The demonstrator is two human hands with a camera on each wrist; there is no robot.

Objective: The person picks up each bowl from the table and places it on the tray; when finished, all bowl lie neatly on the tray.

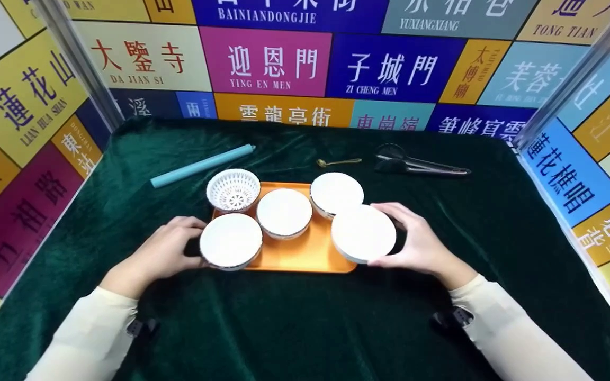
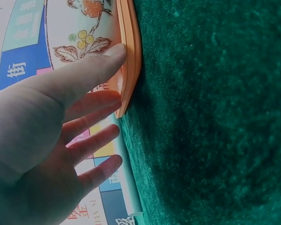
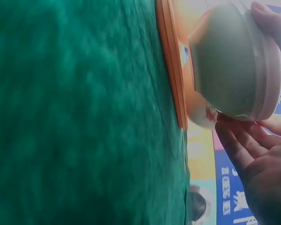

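Near the tray's front right corner, my right hand [image 1: 416, 241] grips a plain white bowl [image 1: 364, 233], thumb in front and fingers behind. In the right wrist view that bowl [image 3: 229, 63] is raised above the tray's edge. My left hand [image 1: 170, 248] is beside the front left bowl [image 1: 231, 241], which has a painted bird and leaves. The left thumb and spread fingers [image 2: 98, 140] reach the tray's edge; firm contact with the bowl is unclear. Also on the orange tray [image 1: 299, 256] are a latticed white bowl [image 1: 233, 190], a middle bowl [image 1: 284, 211] and a back right bowl [image 1: 337, 193].
Behind the tray on dark green cloth [image 1: 284, 328] lie a light blue stick [image 1: 203, 166], a small gold spoon [image 1: 339, 162] and dark tongs [image 1: 424, 165]. Printed panels [image 1: 265, 61] form walls at the back and sides.
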